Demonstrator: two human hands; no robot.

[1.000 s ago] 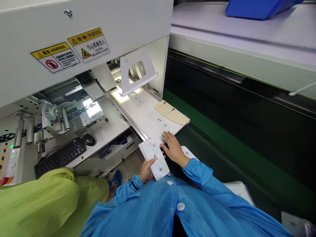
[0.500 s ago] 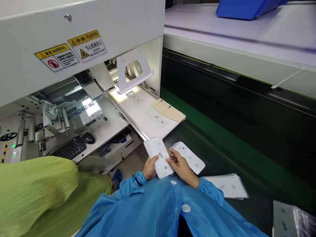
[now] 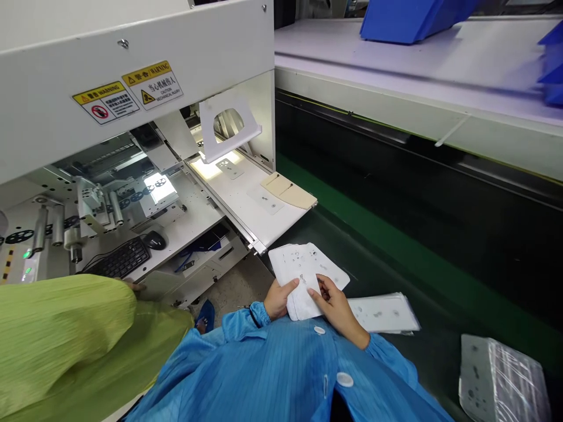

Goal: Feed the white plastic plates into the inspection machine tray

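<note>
My left hand (image 3: pixel 278 298) grips the left side of a small stack of white printed sheets (image 3: pixel 294 300) with rounded corners, thumb on top. At the stack's right edge my right hand (image 3: pixel 338 305) is closed, thumb against the sheets and fingers partly hidden behind. Dark round marks and a small central print show on the top sheet. Beyond the held stack, partly covered by it, lie more white sheets (image 3: pixel 331 271) on the dark mat. To the right of my right hand rests another pile of pale sheets (image 3: pixel 383 314).
A white machine (image 3: pixel 211 53) with warning labels stands at left, its lit tray (image 3: pixel 246 205) bearing transparent sheets and a beige piece (image 3: pixel 288 191). A keyboard (image 3: pixel 121 258) and mouse (image 3: pixel 155 240) sit below. Also there: a wrapped pack (image 3: pixel 501 381), blue bin (image 3: pixel 404 20) and a person's yellow-green sleeve (image 3: pixel 65 316).
My view has swung slightly right. Both hands and the held stack have shifted a little to the right in view, and the stack now overlaps the sheets behind it.
</note>
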